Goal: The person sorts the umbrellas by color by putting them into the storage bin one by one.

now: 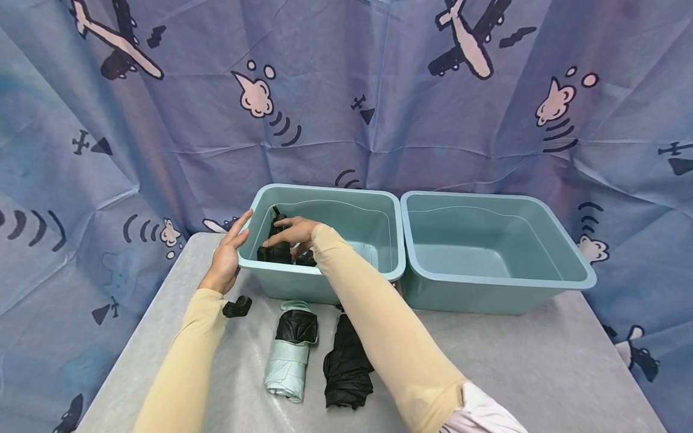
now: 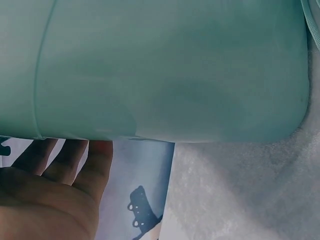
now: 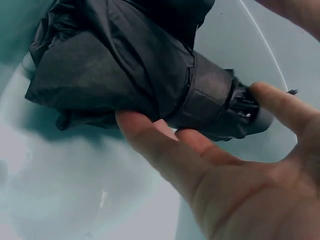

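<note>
The left hand [image 1: 224, 258] lies flat against the outer left wall of the left tub [image 1: 346, 198], fingers straight and together, their tips at the rim; the left wrist view shows those fingers [image 2: 75, 157] touching the tub's wall [image 2: 165, 70], grasping nothing. Just below that hand's wrist, on the table [image 1: 541, 373], sits a small black sleeve [image 1: 237, 307].

Right of the left fingers, inside the tub, the right hand [image 1: 294, 231] reaches over the near rim and holds a black umbrella [image 1: 273, 246]. In the right wrist view its fingers [image 3: 165, 145] curl under the folded black cloth [image 3: 115, 65] and the thumb presses the strap end, so the umbrella is grasped and lies low in the tub, against its left side.

Below the right forearm, in front of the tub, lie a mint umbrella [image 1: 289, 355] and, just to its right, another black umbrella [image 1: 346, 367]. Further right, touching the left tub, stands the right tub [image 1: 498, 207].
</note>
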Demonstrator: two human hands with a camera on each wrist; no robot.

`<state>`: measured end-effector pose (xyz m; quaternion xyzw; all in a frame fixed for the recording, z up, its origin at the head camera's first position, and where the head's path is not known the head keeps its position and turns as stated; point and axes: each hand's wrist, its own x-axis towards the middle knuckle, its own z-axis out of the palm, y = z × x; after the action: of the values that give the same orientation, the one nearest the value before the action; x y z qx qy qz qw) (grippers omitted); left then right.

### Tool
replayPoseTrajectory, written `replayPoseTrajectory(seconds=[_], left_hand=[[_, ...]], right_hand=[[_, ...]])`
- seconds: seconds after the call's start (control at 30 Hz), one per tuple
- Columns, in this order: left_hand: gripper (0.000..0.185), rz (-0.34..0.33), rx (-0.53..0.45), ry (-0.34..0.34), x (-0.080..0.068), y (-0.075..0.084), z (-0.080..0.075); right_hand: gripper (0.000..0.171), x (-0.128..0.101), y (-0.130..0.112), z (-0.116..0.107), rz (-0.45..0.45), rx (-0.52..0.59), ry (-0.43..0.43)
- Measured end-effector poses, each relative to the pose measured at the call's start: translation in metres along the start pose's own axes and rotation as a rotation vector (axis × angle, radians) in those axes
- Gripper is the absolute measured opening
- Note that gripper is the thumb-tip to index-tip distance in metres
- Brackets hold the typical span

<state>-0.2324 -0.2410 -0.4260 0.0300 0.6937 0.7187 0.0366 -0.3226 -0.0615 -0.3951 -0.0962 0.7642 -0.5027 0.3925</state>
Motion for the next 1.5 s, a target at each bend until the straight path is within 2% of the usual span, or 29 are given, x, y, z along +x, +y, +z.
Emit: replayPoseTrajectory(seconds=[0.17,0.27,0.47,0.6,0.73,0.9,1.17,1.3,1.5], left_hand=[[0.053,0.000,0.007,0.000,-0.001,0.000,0.000],[0.053,0.005,0.009,0.003,-0.001,0.000,0.000],[0.053,-0.006,0.021,0.011,-0.001,0.001,0.000],[0.053,-0.010,0.018,0.014,0.000,0.001,0.003],[0.053,-0.014,0.020,0.015,-0.001,0.002,0.004],[0.053,-0.024,0.040,0.015,-0.004,0.003,0.003],[0.053,-0.041,0.011,0.006,-0.008,0.004,0.002],[0.053,-0.037,0.014,0.001,-0.008,0.004,0.003],[0.052,-0.026,-0.032,-0.004,-0.008,0.003,0.004]], right_hand=[[0.080,0.000,0.000,-0.001,0.011,-0.021,-0.021],[0.082,0.005,0.002,-0.002,0.014,-0.032,-0.017],[0.082,0.002,0.000,-0.003,0.022,-0.046,-0.005],[0.079,-0.009,-0.004,-0.009,0.011,-0.077,0.019],[0.077,-0.021,-0.011,-0.015,-0.024,-0.056,0.021],[0.079,-0.039,-0.022,-0.016,-0.107,-0.056,-0.017],[0.078,-0.076,-0.032,-0.015,-0.222,-0.103,-0.035],[0.074,-0.102,-0.029,-0.020,-0.306,-0.114,-0.042],[0.074,-0.147,-0.012,-0.029,-0.446,-0.114,-0.046]])
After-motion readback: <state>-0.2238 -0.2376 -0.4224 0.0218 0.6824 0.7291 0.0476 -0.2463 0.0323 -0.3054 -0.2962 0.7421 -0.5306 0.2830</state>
